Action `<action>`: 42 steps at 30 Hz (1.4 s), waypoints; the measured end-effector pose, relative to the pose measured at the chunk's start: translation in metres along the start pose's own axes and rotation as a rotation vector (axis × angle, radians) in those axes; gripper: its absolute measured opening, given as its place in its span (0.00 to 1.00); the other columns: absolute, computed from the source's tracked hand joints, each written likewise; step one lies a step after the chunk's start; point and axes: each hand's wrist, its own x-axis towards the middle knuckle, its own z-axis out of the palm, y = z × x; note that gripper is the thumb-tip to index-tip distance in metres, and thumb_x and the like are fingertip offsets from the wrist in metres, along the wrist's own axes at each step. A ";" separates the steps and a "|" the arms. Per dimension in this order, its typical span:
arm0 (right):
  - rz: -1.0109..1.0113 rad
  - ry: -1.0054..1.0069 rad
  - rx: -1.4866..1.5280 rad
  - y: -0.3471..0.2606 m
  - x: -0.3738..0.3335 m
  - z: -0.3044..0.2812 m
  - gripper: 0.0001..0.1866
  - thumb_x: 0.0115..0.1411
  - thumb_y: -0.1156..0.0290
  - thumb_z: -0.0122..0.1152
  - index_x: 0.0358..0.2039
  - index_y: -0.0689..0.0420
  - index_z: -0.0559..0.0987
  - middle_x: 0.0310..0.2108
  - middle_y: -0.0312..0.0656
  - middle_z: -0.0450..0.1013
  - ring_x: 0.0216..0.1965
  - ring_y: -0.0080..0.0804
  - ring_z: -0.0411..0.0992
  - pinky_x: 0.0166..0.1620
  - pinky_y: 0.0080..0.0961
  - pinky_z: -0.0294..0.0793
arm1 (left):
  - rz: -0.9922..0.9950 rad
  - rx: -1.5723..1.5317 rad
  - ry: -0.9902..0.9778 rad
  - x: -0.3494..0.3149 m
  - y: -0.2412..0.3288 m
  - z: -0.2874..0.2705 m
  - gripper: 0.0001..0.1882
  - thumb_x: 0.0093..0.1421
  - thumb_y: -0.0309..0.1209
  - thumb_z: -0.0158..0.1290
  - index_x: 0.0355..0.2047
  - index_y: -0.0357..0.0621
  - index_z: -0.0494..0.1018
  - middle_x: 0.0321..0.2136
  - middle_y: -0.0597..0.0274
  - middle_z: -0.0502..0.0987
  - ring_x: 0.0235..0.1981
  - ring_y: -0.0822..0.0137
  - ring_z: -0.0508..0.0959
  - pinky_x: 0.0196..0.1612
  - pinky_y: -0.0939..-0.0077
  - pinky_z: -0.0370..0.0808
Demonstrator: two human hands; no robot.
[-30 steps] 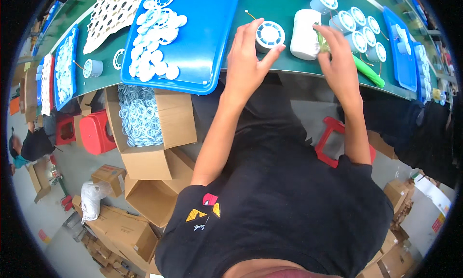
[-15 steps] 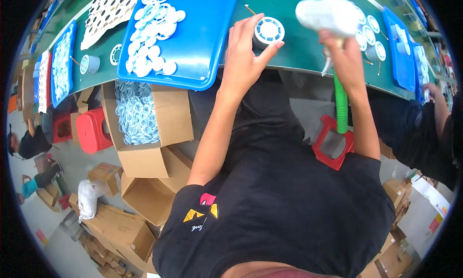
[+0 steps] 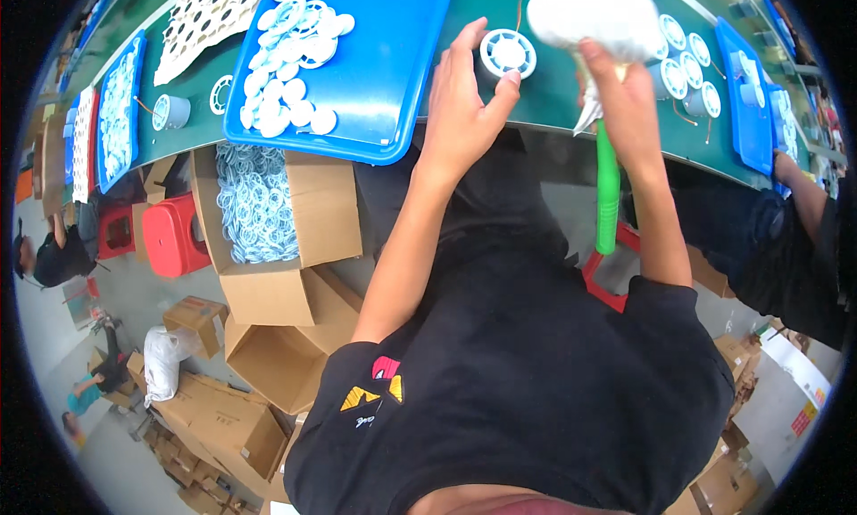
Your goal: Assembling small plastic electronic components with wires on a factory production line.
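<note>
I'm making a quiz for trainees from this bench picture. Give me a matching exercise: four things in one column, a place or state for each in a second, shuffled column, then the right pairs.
Things
1. mallet
2. white spool
3. white discs
4. white rings

Places or states
A. heaped on the blue tray
B. filling an open cardboard box below the bench edge
C. raised in the right hand
D. flat on the green bench at the left hand's fingertips

Pairs: 1-C, 2-D, 3-A, 4-B
</note>
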 end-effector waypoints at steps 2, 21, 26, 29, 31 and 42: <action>-0.160 0.076 0.087 0.004 -0.004 0.000 0.23 0.69 0.48 0.65 0.37 0.59 0.82 0.22 0.32 0.73 0.20 0.16 0.70 0.21 0.17 0.66 | 0.108 0.117 0.056 0.000 0.001 -0.001 0.41 0.62 0.38 0.66 0.69 0.34 0.60 0.58 0.43 0.72 0.62 0.50 0.72 0.67 0.58 0.67; 0.118 -0.033 0.046 -0.008 -0.008 0.011 0.21 0.69 0.50 0.66 0.36 0.58 0.82 0.22 0.30 0.72 0.18 0.17 0.70 0.20 0.18 0.67 | 0.125 0.126 0.120 -0.003 -0.002 0.003 0.38 0.66 0.36 0.60 0.70 0.33 0.56 0.59 0.38 0.71 0.59 0.44 0.71 0.64 0.56 0.67; -0.085 0.030 0.117 0.017 -0.015 0.020 0.22 0.68 0.49 0.67 0.40 0.58 0.80 0.21 0.29 0.71 0.17 0.15 0.68 0.19 0.17 0.66 | 0.113 0.072 0.083 -0.003 -0.003 0.003 0.39 0.66 0.36 0.60 0.70 0.33 0.56 0.58 0.39 0.71 0.58 0.44 0.72 0.64 0.55 0.67; -0.015 0.006 0.102 -0.001 -0.008 0.009 0.23 0.67 0.48 0.67 0.36 0.59 0.81 0.23 0.30 0.73 0.18 0.16 0.70 0.20 0.17 0.67 | 0.097 0.052 0.062 -0.001 -0.008 -0.001 0.39 0.65 0.36 0.61 0.70 0.33 0.56 0.58 0.40 0.72 0.58 0.44 0.72 0.64 0.55 0.67; -0.249 0.044 0.234 0.011 -0.007 0.006 0.25 0.67 0.47 0.67 0.33 0.60 0.83 0.24 0.31 0.75 0.19 0.17 0.71 0.20 0.18 0.67 | 0.090 0.012 0.035 -0.004 -0.004 -0.002 0.40 0.65 0.37 0.61 0.70 0.33 0.56 0.58 0.40 0.72 0.58 0.44 0.72 0.64 0.55 0.67; 0.115 -0.038 -0.003 -0.009 0.003 0.007 0.24 0.69 0.48 0.65 0.35 0.60 0.81 0.20 0.30 0.72 0.17 0.17 0.69 0.19 0.17 0.65 | 0.009 0.004 0.026 -0.002 0.000 -0.002 0.41 0.64 0.36 0.61 0.71 0.33 0.55 0.59 0.44 0.73 0.61 0.48 0.70 0.66 0.56 0.65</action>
